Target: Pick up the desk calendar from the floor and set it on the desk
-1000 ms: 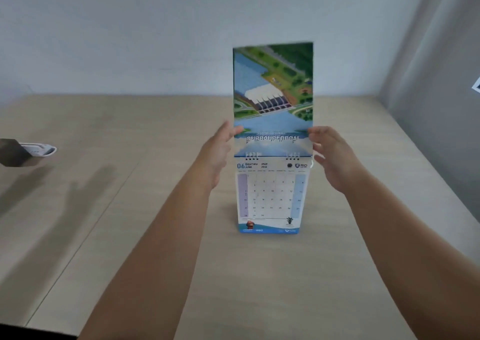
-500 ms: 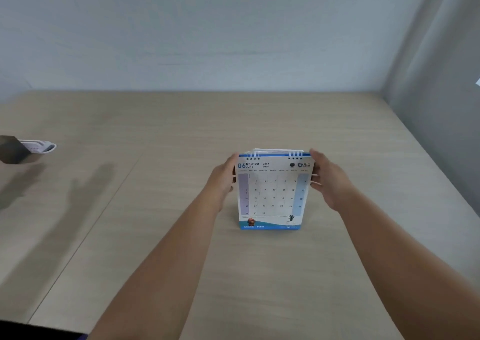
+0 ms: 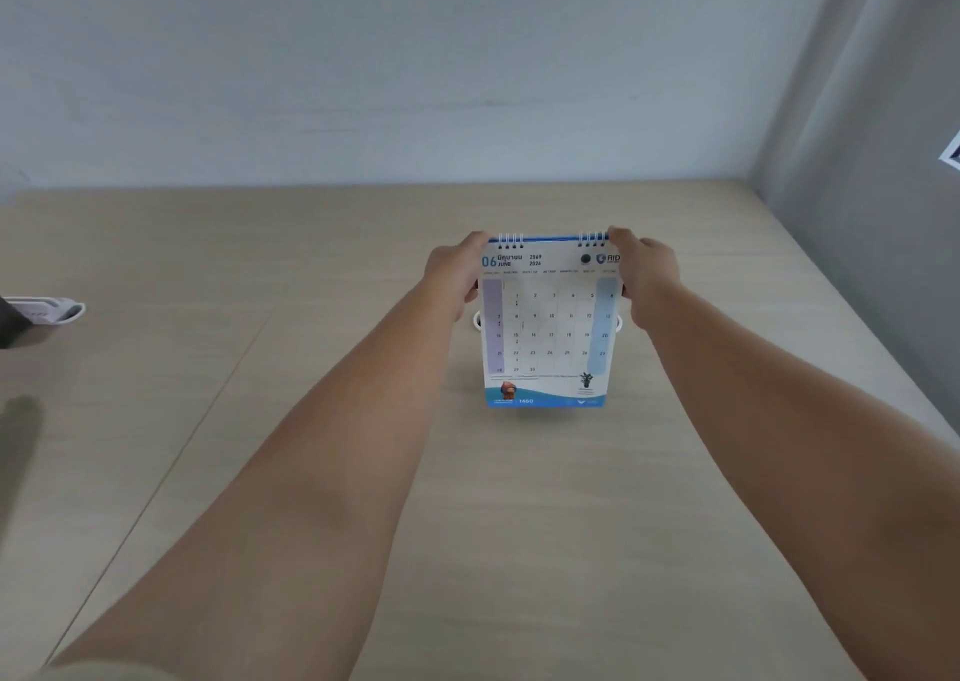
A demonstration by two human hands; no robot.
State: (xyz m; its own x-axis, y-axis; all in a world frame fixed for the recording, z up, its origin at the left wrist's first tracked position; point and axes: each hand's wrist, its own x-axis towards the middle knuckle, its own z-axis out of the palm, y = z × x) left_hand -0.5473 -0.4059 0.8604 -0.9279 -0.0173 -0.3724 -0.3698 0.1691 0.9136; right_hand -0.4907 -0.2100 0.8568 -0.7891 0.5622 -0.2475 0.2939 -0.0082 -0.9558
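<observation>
The desk calendar [image 3: 548,329] stands upright on the light wooden desk [image 3: 363,243], showing a white June page with a blue strip along its bottom edge and spiral rings on top. My left hand [image 3: 456,275] grips its upper left edge. My right hand [image 3: 644,272] grips its upper right edge. The fingers of both hands wrap behind the calendar and are partly hidden. The calendar's base seems to rest on the desk, with a soft shadow under it.
A dark object with a white piece [image 3: 36,311] lies at the desk's left edge. A pale wall [image 3: 415,82] runs along the back of the desk, and a grey wall [image 3: 883,186] closes the right side.
The picture page that stood flipped up a second ago is now folded over behind. Both hands have moved from that page to the calendar's top corners, and the calendar sits slightly farther from me.
</observation>
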